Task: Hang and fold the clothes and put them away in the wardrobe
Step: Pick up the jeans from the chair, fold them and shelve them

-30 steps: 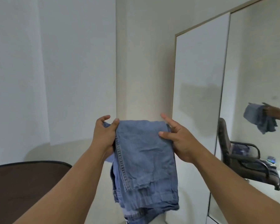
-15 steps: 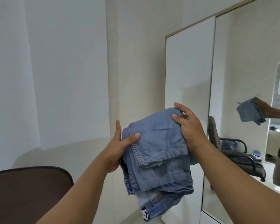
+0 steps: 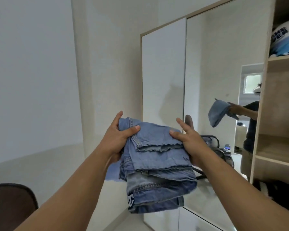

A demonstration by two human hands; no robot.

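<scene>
We held the folded jeans [image 3: 157, 164] in the air in front of the wardrobe [image 3: 282, 114], between both hands. Left hand [image 3: 118, 140]: thumb pressed on top of the denim, fingers curled under the left edge. Right hand [image 3: 188, 142]: thumb on top, fingers beneath the bundle, forefinger straight out toward the mirror door [image 3: 215, 80].

Step in hand, as we judged it: folding done, carrying the jeans to storage. Next move would call for swinging the bundle right, toward the open shelves [image 3: 277, 157] of the wardrobe, and keeping it level so the layers did not slide apart.

Edges: the wardrobe's upright panel stood between the mirror door and the shelves, near the right forearm. The shelf at hand height looked bare; the one above held a white-and-blue item [image 3: 284, 40]. A dark chair back [image 3: 10, 200] sat well left of the wardrobe, out of the path.
</scene>
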